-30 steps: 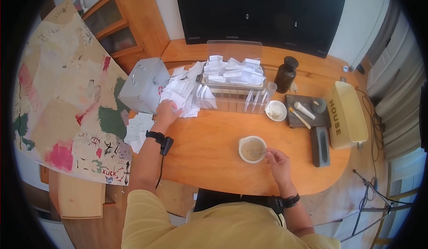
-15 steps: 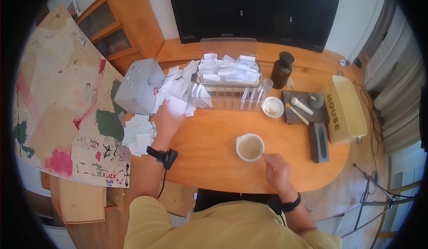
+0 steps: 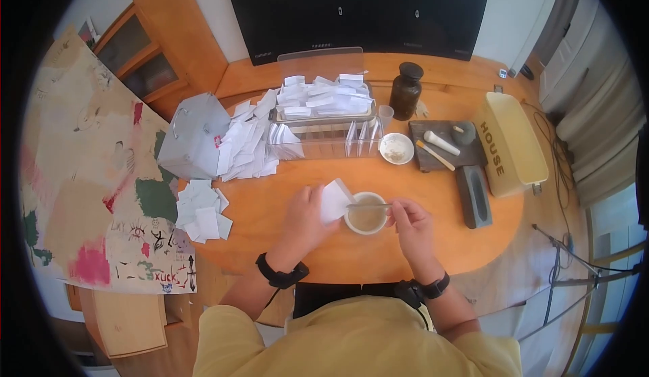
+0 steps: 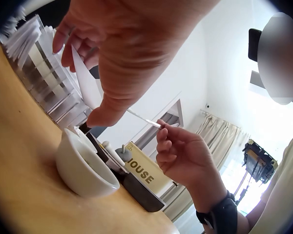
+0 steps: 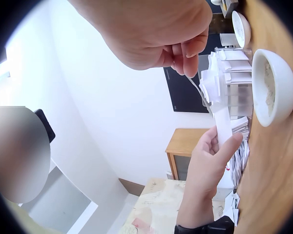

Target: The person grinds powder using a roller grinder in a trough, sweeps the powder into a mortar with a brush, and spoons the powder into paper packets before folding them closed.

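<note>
My left hand (image 3: 302, 220) pinches a small white paper packet (image 3: 333, 203) between thumb and fingers, its upper edge tilted toward the bowl. In the right hand (image 3: 414, 232), fingertips pinch the end of a thin metal spoon (image 3: 370, 207). The spoon lies nearly level over a white lipped bowl (image 4: 85, 168), and its far tip meets the packet's open edge, as the right wrist view also shows. Beige powder (image 5: 269, 87) covers the bottom of the bowl, which stands on the wooden table between the hands.
Loose white packets (image 3: 249, 140) heap beside a silver case (image 3: 196, 137). Behind are a clear divided rack (image 3: 324, 148) and a dark jar (image 3: 405, 93). To the right stand a white dish (image 3: 396, 148), a dark slab (image 3: 433, 161) with pestle and brush, a grey trough (image 3: 474, 198) and a yellow bin (image 3: 510, 147).
My left hand has taken a packet from the heap and brought it right, to the bowl. The right hand has raised the spoon from the bowl toward the packet. The head view has shifted.
</note>
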{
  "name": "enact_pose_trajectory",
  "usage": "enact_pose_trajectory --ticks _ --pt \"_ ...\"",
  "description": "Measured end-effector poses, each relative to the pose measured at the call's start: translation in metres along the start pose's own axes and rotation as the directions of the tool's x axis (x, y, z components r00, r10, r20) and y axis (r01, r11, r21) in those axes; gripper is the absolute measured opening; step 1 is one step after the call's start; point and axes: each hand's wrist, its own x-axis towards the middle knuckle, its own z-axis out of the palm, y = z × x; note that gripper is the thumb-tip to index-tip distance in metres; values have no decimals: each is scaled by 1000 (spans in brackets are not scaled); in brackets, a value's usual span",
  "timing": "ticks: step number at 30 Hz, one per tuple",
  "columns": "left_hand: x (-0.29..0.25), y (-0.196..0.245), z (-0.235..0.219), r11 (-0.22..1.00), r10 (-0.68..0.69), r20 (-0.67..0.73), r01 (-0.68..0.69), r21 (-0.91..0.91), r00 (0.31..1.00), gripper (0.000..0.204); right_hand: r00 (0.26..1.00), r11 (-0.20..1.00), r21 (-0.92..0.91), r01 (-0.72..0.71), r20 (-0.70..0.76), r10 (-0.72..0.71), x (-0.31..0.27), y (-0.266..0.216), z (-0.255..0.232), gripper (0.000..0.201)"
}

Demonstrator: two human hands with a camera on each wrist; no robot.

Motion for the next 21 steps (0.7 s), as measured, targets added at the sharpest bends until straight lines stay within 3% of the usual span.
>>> enact_pose_trajectory --ticks 8,21 --pt "-6 11 7 996 82 -19 -83 -31 996 72 992 994 -47 103 -69 -106 6 13 2 16" --pt "-11 9 12 984 85 -28 -88 -156 996 73 999 1000 -20 23 -46 -24 14 18 -5 16"
